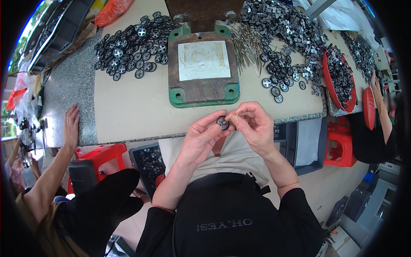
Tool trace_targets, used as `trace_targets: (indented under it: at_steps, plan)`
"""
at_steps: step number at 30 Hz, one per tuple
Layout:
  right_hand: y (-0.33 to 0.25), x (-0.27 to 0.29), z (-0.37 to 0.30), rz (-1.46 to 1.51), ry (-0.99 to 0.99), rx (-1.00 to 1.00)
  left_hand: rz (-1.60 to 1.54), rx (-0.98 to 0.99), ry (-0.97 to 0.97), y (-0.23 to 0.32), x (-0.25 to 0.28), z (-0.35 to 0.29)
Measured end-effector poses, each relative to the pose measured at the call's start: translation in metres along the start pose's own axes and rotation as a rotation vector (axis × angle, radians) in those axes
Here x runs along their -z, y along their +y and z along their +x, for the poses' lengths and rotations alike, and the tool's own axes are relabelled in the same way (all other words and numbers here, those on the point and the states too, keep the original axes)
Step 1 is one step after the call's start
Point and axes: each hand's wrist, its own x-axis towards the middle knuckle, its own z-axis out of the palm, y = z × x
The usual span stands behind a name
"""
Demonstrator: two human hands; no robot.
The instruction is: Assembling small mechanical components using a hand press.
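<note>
In front of my body, at the table's near edge, my left hand [201,137] holds a small black wheel [222,123] with silver spokes between thumb and fingers. My right hand [255,128] is beside it, its fingertips pinched together close to the wheel's hub. Something thin seems to be in that pinch, too small to make out. Beyond both hands stands a green and brown metal press base [203,92] with a pale plate [204,60] on top. To its left lies a heap of similar wheels [128,47], and a smaller group of wheels [280,70] lies to its right.
Thin metal rods [248,49] lie right of the press. Beyond them spreads a heap of small dark metal parts [282,25], with more in a red tray [350,92]. One person's hand [71,126] rests on the table at left; another person's arm [382,105] is at right.
</note>
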Motion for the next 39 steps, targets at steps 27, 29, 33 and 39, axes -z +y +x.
trace_targets:
  at_steps: [27,29,33,39]
  plan:
    - [-0.026,0.146,0.034,-1.229,0.534,0.204,0.062,-0.042,0.047,-0.009,-0.008,0.008]
    - [-0.025,0.175,0.038,-1.298,0.549,0.133,0.034,-0.023,0.057,-0.009,-0.007,0.009]
    - [-0.033,0.184,0.043,-1.371,0.628,-0.004,0.05,-0.019,0.068,-0.01,-0.006,0.008]
    - [-0.028,0.197,0.058,-1.492,0.515,-0.114,0.063,0.0,0.07,-0.009,-0.008,0.008]
